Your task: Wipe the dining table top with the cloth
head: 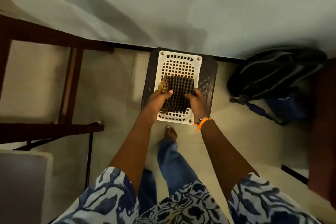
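Note:
A dark checked cloth [179, 89], folded into a rough square, lies over a white perforated plastic stool [179, 63] that stands on a dark base by the wall. My left hand [157, 102] grips the cloth's left edge with the thumb on top. My right hand [195, 103] holds its right edge; an orange band and beads circle that wrist. A pale grey surface [20, 183], perhaps a table corner, shows at the lower left.
A dark wooden chair frame [71, 85] stands to the left. A black and blue backpack [276, 82] lies on the floor at the right. A dark wooden piece [323, 132] fills the right edge. My bare foot [171, 133] is just before the stool.

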`<state>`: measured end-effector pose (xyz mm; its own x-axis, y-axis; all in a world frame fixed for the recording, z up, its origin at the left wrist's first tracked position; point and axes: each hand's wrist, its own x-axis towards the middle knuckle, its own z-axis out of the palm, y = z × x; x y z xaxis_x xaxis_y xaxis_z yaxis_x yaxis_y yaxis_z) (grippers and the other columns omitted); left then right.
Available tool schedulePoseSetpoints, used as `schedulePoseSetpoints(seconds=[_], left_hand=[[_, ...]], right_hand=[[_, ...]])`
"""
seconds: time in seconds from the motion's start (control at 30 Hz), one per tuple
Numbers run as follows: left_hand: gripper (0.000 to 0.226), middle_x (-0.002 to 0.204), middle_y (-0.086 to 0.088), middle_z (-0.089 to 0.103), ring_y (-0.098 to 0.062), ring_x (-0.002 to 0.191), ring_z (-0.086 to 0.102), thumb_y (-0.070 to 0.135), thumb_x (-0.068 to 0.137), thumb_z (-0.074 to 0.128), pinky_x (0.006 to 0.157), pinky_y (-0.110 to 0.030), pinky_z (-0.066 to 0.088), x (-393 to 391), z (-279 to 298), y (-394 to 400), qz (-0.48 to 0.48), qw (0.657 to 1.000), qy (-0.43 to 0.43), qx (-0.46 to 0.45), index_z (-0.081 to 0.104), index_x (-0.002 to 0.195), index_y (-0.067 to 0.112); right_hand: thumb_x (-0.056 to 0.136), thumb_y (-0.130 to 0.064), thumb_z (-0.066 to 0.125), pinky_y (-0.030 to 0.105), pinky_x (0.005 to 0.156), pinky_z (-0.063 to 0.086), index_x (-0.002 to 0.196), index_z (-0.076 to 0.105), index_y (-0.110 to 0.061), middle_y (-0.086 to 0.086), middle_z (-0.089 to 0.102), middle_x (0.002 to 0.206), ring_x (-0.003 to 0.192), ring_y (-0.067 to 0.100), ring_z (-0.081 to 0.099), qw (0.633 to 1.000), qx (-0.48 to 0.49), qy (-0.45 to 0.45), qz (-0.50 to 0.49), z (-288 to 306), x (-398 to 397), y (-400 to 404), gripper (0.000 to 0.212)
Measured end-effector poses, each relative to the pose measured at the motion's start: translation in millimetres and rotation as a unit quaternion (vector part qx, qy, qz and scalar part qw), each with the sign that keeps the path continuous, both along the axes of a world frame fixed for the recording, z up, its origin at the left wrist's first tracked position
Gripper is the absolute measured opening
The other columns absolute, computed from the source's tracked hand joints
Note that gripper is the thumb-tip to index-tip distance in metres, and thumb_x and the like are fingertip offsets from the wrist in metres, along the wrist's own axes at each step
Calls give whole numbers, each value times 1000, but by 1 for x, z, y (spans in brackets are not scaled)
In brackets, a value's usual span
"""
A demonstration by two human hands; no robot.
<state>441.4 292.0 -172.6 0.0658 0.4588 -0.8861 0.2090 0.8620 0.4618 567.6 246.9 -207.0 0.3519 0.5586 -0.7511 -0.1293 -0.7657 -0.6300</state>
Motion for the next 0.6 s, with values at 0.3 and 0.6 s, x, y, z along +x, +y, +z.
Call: schedulePoseSetpoints(seconds=[0.3,0.6], left_hand=[[40,140,-6,46,-22,125,44,17,96,47,89,-29,34,12,-23,9,-69,994,62,59,43,135,13],[33,127,-9,56,-23,113,55,17,94,49,82,-27,47,-20,-2,-3,44,995,60,71,51,126,13]], right_hand=[[86,-4,53,46,98,46,129,50,-12,10,58,127,116,29,55,999,-36,-22,34,-25,13,23,44],[89,4,49,13,82,44,123,57,-1,10,59,123,111,18,55,999,43,-12,20,13,-35,25,35]])
